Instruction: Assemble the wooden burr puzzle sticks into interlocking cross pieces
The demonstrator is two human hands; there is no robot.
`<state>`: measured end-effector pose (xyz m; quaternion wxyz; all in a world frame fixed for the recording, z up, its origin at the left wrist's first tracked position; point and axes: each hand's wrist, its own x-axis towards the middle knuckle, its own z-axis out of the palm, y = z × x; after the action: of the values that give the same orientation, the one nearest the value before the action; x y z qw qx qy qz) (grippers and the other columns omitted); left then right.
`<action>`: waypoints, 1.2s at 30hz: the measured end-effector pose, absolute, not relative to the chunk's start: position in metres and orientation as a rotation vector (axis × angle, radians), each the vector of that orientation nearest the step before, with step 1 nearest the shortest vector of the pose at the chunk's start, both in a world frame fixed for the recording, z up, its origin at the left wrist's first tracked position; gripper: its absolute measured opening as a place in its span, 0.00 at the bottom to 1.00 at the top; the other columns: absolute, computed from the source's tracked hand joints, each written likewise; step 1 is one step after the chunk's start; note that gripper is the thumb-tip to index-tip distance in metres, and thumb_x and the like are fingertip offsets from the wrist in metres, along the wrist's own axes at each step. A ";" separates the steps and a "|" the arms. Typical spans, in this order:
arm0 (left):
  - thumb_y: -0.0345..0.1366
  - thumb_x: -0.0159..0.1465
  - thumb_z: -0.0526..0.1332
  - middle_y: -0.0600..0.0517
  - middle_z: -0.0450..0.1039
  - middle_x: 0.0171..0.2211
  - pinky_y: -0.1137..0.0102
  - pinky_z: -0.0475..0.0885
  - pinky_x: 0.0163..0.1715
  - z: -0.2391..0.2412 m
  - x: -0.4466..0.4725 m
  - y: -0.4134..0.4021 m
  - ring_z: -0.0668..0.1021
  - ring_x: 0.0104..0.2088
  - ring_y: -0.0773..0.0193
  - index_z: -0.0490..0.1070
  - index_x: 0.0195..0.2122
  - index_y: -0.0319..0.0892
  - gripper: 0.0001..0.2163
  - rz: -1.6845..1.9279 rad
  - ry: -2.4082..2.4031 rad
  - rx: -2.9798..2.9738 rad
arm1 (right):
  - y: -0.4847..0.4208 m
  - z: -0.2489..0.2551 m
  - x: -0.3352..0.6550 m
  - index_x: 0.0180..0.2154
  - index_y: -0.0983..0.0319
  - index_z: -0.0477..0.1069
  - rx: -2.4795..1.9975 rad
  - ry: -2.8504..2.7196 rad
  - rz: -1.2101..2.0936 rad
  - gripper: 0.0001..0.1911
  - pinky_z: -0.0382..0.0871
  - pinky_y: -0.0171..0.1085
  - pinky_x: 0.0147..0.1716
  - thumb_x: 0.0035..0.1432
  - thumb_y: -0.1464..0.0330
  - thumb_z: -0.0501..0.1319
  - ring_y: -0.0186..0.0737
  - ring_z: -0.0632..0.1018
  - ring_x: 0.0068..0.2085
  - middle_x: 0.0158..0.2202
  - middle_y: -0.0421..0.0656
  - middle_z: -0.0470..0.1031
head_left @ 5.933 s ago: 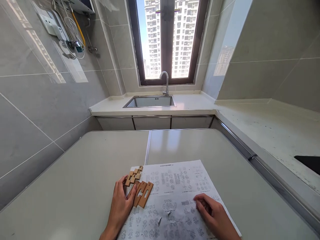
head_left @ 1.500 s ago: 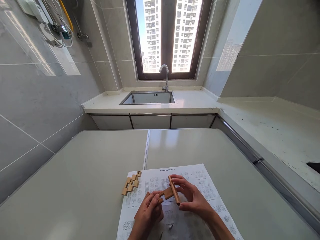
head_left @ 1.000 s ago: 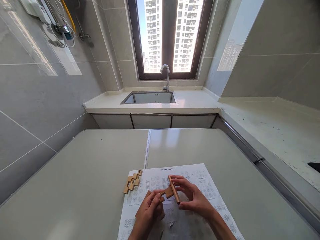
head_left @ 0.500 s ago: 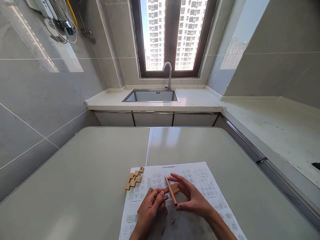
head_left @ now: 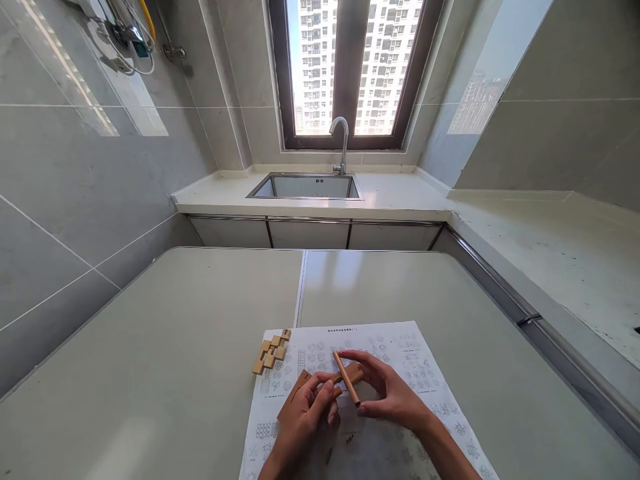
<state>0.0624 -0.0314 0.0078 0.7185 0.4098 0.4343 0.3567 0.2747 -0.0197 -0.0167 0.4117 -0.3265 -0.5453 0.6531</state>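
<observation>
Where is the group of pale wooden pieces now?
In the head view, the pale group overlaps the printed sheet at its far left corner, beyond the left hand.

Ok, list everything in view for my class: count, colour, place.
Darker wooden pieces: at least two, brown, in hands
Light wooden pieces: several, tan, sheet's far left corner
Printed sheet: one, white, tabletop
Table: one, cream, foreground
Sink: one, silver, in counter
Faucet: one, silver, behind sink
Counter: one, white, back and right
Window: one, dark, back wall
Tiles: many, grey, walls
Tube: one, yellow, upper left
Buildings: count unclear, pale, outside
Left hand: one, bare, over sheet
Right hand: one, bare, over sheet
</observation>
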 end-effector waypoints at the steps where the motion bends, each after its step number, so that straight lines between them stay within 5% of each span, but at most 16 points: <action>1: 0.56 0.62 0.66 0.59 0.63 0.17 0.71 0.61 0.28 0.007 0.062 -0.031 0.66 0.21 0.66 0.76 0.45 0.40 0.23 0.787 0.956 0.908 | -0.020 -0.017 0.275 0.64 0.52 0.67 -0.821 -1.370 1.640 0.43 0.62 0.56 0.63 0.48 0.61 0.78 0.56 0.76 0.56 0.58 0.48 0.74; 19: 0.55 0.63 0.65 0.60 0.59 0.19 0.71 0.65 0.29 -0.005 0.061 -0.030 0.63 0.21 0.69 0.76 0.49 0.39 0.24 0.786 0.901 0.895 | -0.020 -0.020 0.276 0.63 0.50 0.68 -0.826 -1.378 1.637 0.42 0.51 0.57 0.69 0.48 0.60 0.79 0.58 0.67 0.66 0.68 0.48 0.65; 30: 0.55 0.66 0.63 0.60 0.59 0.19 0.71 0.66 0.31 -0.005 0.060 -0.031 0.64 0.22 0.69 0.73 0.50 0.38 0.24 0.792 0.882 0.916 | -0.018 -0.020 0.275 0.65 0.51 0.65 -0.779 -1.328 1.655 0.48 0.66 0.55 0.60 0.46 0.51 0.77 0.57 0.77 0.55 0.66 0.51 0.66; 36: 0.53 0.67 0.62 0.59 0.60 0.22 0.71 0.67 0.33 0.015 0.045 -0.029 0.65 0.25 0.69 0.72 0.53 0.40 0.23 0.949 0.940 0.951 | -0.019 -0.020 0.274 0.62 0.51 0.68 -0.750 -1.311 1.615 0.36 0.68 0.53 0.55 0.57 0.45 0.68 0.58 0.76 0.56 0.65 0.51 0.67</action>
<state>0.0447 -0.0293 0.0145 0.6825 0.4239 0.4191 0.4230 0.2743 -0.0185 -0.0200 0.4485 -0.3031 -0.5298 0.6529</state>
